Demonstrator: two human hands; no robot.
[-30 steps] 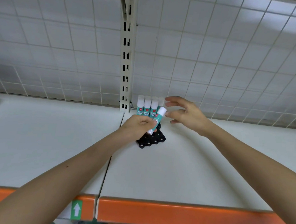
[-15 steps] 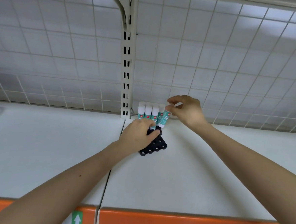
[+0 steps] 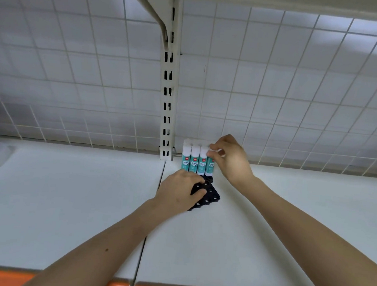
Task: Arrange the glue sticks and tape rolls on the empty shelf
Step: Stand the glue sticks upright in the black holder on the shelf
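Left hand grips black holder steady, right hand pinches rightmost glue stick by cap; best pushed straight down, kept upright.

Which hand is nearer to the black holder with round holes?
Left. The left hand holds the black holder from its left side; the right hand is behind it, pinching the top of the rightmost glue stick.

Soft, even light from above keeps the white shelf bright, pale glare patches sit on the wire grid panel right of the slotted upright, grid lines bow toward the edges, and detail is slightly blurred.
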